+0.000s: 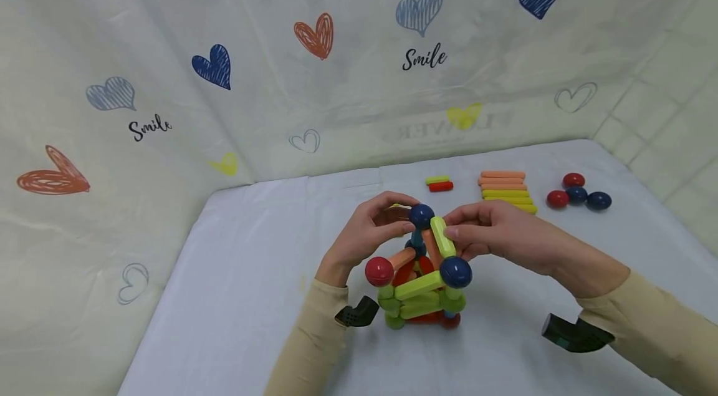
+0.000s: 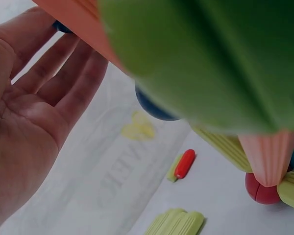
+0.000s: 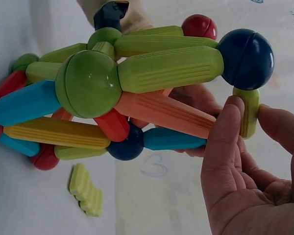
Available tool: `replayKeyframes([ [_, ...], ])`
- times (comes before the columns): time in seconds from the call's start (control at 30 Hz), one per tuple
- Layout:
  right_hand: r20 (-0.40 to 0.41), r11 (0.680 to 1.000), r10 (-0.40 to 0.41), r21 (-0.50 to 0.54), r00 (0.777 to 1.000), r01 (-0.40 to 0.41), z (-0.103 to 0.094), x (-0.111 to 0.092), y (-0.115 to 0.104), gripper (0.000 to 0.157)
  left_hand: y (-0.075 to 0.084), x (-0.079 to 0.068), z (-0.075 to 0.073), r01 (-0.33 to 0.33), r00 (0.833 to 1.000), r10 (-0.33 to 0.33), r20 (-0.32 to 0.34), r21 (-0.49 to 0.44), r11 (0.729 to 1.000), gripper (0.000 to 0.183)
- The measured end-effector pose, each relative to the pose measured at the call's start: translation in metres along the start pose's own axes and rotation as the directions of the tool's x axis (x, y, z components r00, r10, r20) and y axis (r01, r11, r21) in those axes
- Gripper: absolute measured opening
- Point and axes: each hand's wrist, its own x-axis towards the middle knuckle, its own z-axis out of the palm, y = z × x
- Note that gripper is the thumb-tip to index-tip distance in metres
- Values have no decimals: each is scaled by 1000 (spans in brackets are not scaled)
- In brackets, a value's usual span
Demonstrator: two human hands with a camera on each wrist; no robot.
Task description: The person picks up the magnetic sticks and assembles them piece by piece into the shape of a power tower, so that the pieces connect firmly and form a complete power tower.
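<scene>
A structure of colored rods and balls stands on the white table, with lime rods (image 1: 419,285) low at its front and a red ball (image 1: 379,271) at its left corner. My left hand (image 1: 373,226) holds the dark blue ball (image 1: 422,216) at the top between fingers and thumb. My right hand (image 1: 499,231) pinches a yellow-green rod (image 1: 443,236) that slants from that ball to another dark blue ball (image 1: 455,272). In the right wrist view, thumb and fingertips sit on either side of the rod (image 3: 249,113). A green ball (image 3: 89,84) appears close up there.
Behind the structure lie a short red rod (image 1: 440,186) and a short yellow-green rod (image 1: 437,179). Farther right are a row of orange rods (image 1: 503,175) and yellow rods (image 1: 509,201), then loose red and dark blue balls (image 1: 599,201). A heart-printed curtain (image 1: 336,103) hangs behind.
</scene>
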Motion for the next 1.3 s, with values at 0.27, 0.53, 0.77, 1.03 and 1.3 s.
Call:
replayKeyframes([
  [0.27,82,999,-18,-27,996,20,2,5,-1,43,0,-1,-1,-4,1000,4,7,5,1000,32],
  [0.53,77,999,-15,-37,997,18,0,6,4,39,0,-2,-1,-7,1000,7,10,3,1000,33],
  [0.77,-110,985,-67,-168,992,48,-26,27,29,40,-11,-12,-7,45,999,-46,28,29,999,36],
  [1.03,-260,851,-145,-526,955,-14,-59,67,79,44,-24,-44,-26,131,990,-135,41,91,987,21],
  [1.3,-168,580,-230,-814,959,-3,-60,113,93,57,-18,-48,-28,114,969,-133,210,102,988,28],
])
